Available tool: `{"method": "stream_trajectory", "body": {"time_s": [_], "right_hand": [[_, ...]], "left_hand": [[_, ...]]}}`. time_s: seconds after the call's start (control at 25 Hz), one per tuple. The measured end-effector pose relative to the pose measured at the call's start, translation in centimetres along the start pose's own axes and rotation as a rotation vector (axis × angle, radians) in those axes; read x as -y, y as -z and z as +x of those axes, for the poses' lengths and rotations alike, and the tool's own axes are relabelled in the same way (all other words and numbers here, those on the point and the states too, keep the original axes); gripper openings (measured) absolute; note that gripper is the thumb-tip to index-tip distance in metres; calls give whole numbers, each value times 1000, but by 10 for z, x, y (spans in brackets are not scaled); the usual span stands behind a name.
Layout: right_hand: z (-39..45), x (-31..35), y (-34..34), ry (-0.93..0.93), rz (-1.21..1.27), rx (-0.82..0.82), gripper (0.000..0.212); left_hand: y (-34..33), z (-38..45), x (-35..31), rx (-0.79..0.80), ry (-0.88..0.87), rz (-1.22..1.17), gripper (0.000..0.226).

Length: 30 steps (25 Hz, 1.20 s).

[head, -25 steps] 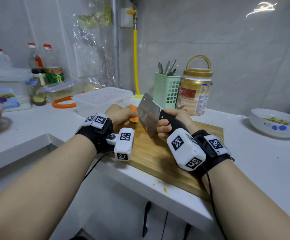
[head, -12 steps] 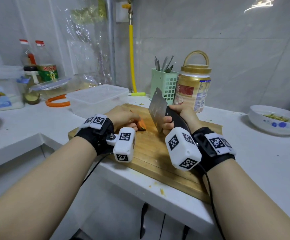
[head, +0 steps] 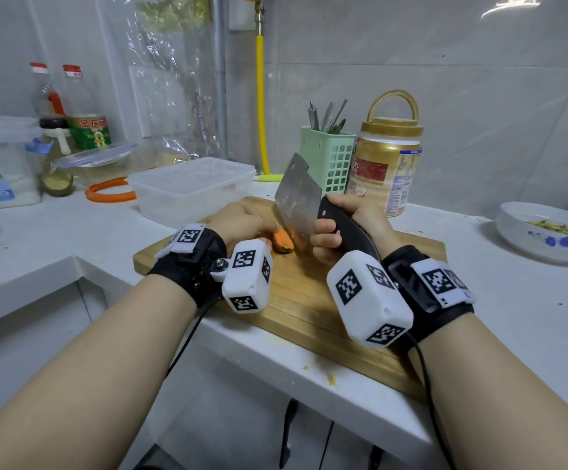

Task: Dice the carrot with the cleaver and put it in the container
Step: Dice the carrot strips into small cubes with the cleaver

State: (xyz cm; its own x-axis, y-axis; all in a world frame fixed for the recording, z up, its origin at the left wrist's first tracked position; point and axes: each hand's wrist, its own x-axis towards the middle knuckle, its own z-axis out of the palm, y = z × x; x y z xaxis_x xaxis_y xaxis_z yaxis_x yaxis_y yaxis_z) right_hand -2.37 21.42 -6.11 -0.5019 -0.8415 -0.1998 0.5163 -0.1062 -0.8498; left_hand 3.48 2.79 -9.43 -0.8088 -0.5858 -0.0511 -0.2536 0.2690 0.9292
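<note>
An orange carrot (head: 282,245) lies on the wooden cutting board (head: 296,300), most of it hidden under my left hand (head: 242,223), which holds it down. Only its cut end shows. My right hand (head: 347,228) grips the black handle of the steel cleaver (head: 298,201). The blade stands tilted, its lower edge right beside the carrot's end. A clear plastic container (head: 191,188) with a lid on stands just beyond the board, at its far left.
A green utensil basket (head: 331,161) and a gold-lidded jar (head: 387,171) stand behind the board. A white bowl (head: 547,232) sits at the right. Bottles, an orange ring (head: 109,195) and boxes crowd the left counter. The counter edge runs close to me.
The carrot came down from held in the air onto the board. The cleaver swung from leaning left to standing beside the carrot's end, then lowered against it.
</note>
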Motion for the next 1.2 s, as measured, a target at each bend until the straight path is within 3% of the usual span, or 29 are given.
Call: {"method": "stream_trajectory", "body": {"time_s": [0.56, 0.72, 1.08, 1.2], "right_hand": [[0, 0, -21, -38, -51, -47, 30], [-2, 8, -27, -67, -109, -110, 24], [0, 22, -37, -62, -369, -252, 12], [4, 20, -41, -90, -394, -266, 18]], "left_hand": [[-2, -10, -6, 8, 6, -21, 15], [-2, -11, -6, 10, -12, 25, 33], [0, -14, -9, -24, 6, 29, 31], [-1, -16, -9, -20, 11, 5, 13]]}}
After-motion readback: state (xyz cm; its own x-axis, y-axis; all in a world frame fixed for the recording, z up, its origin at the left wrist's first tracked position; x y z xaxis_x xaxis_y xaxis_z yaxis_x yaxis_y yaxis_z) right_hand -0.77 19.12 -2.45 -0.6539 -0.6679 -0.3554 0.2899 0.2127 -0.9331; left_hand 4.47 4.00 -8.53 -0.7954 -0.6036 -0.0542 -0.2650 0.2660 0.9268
